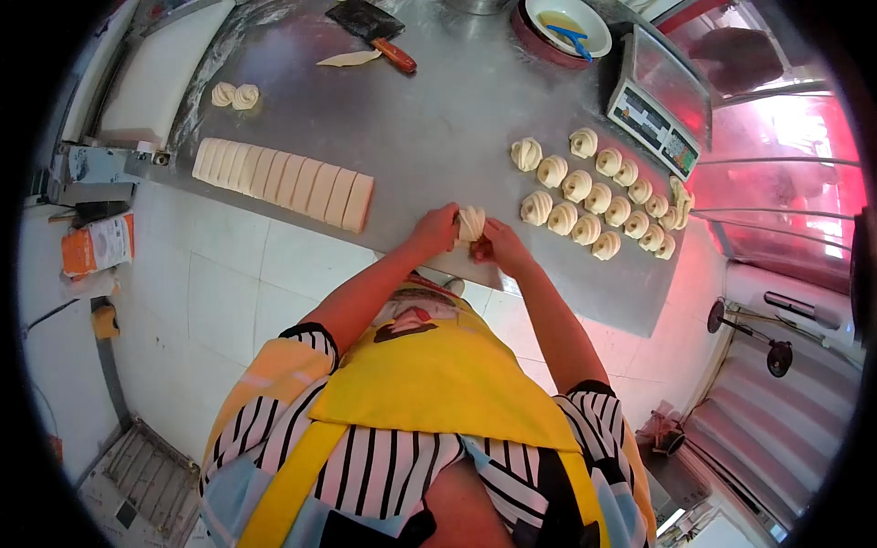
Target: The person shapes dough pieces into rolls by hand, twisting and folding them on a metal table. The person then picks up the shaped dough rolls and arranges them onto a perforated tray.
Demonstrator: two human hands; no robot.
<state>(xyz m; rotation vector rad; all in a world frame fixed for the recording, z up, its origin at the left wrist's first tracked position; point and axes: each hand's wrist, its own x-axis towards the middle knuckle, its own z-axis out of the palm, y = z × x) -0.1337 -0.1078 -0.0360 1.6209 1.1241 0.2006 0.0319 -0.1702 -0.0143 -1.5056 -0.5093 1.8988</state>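
The desk (438,119) has a smooth grey metal top with a soft sheen (dulled at the upper left by what looks like floury white dust), and the dough strips (283,183) and the twisted rolls (576,185) on it look soft and mostly matt. The scraper (365,20) pairs a dark, smudged blade with a smooth reddish handle, while the bowl (568,27) is glossy white and the brush (571,35) has a blue, plastic-looking handle. The apron (438,374) is matt yellow cloth, and the floor (219,292) is smooth, pale tile.
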